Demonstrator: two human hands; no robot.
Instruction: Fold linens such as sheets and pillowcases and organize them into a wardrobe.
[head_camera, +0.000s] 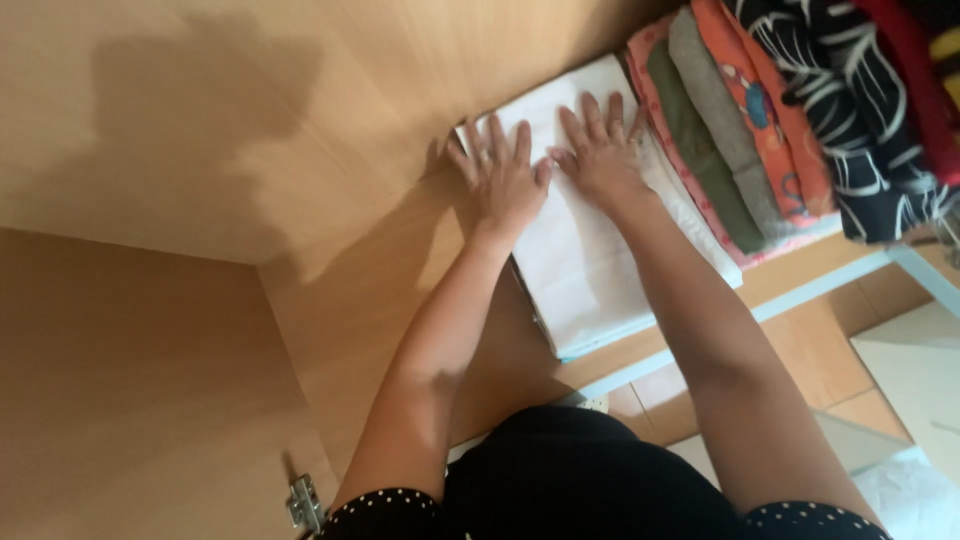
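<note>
A stack of folded clothes (760, 130), in pink, olive, grey, orange and black-and-white, fills the upper right of the frame and lies just beside the folded white cloth (590, 260), which sits on the wooden shelf (330, 300) at centre. A metal hinge (303, 503) shows at the lower left. Both arms reach up from the bottom edge; the left hand (503, 180) and right hand (598, 155) lie flat, side by side on the cloth's upper part, fingers spread open, gripping nothing
</note>
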